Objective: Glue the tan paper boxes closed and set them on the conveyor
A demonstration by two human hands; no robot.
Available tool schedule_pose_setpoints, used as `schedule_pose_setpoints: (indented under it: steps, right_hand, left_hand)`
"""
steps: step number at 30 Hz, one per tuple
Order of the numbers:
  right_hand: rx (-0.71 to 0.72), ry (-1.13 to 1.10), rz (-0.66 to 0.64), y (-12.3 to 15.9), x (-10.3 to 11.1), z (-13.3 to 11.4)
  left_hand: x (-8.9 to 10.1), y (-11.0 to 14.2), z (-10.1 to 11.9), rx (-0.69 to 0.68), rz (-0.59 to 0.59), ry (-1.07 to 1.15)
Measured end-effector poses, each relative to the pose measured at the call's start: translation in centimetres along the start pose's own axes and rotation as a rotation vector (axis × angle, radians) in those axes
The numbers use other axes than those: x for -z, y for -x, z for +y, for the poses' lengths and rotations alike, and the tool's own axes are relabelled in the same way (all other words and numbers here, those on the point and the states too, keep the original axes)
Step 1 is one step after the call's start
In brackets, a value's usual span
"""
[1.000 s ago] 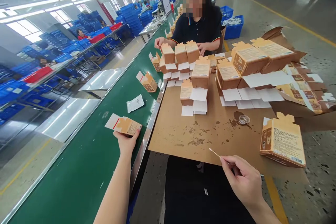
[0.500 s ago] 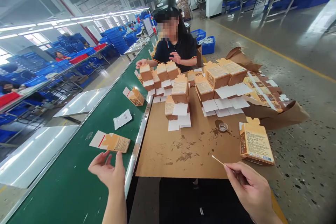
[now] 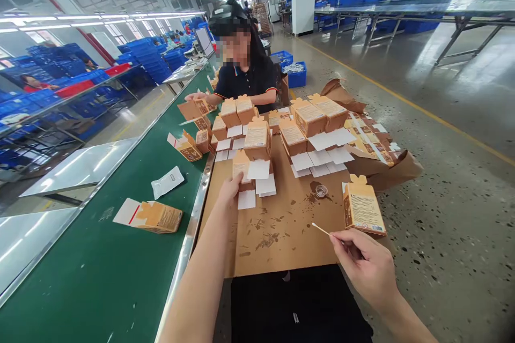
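My left hand point(image 3: 230, 188) reaches across the cardboard and has its fingers on a small orange-brown carton point(image 3: 241, 167) at the near end of the left stack. Part of its grip is hidden behind the carton. White flaps point(image 3: 257, 170) stick out beside it. Between the fingertips of my right hand point(image 3: 364, 257) is a cotton swab point(image 3: 321, 229), its white tip pointing up and left. Just beyond that hand stands another carton point(image 3: 363, 206). A small clear round dish point(image 3: 321, 191) sits on the cardboard point(image 3: 277, 254) among wet spots.
On the green belt point(image 3: 132, 273) at left lie an open carton point(image 3: 159, 217) and a white sachet point(image 3: 168, 182). A metal rail point(image 3: 189, 214) edges the belt. More cartons point(image 3: 317, 112) are piled at right. Across the table, a co-worker point(image 3: 245, 75) handles cartons.
My left hand has moved from above the belt to the left stack of cartons and taken hold of one. My right hand still holds the swab. The view has turned right.
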State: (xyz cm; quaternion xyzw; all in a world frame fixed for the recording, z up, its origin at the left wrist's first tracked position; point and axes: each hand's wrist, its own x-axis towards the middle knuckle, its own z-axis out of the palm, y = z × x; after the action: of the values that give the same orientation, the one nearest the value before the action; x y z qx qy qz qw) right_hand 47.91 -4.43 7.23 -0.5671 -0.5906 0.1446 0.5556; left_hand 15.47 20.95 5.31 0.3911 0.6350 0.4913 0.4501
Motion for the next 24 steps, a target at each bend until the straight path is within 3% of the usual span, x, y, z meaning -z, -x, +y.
schedule_pose_setpoints:
  steps: [5,7,10,16,24]
  right_hand:
    - [-0.006,0.002,-0.103,1.3,-2.3,0.1]
    - [0.046,0.027,-0.175,2.1,-3.9,0.2]
    - [0.124,0.085,-0.273,3.0,-6.9,0.8]
    - [0.209,0.149,-0.409,4.4,-11.7,1.8]
    - [0.256,0.191,-0.495,4.2,-12.5,2.7]
  left_hand:
    - [5.6,8.0,-3.0,0.051,0.080,0.221]
    - [6.5,11.6,-4.7,0.046,0.094,0.315]
    - [6.1,15.2,-6.8,0.075,0.059,0.276]
    - [4.5,16.1,-8.3,0.005,0.127,0.149]
    - [4.3,16.6,-8.4,-0.043,0.133,0.139]
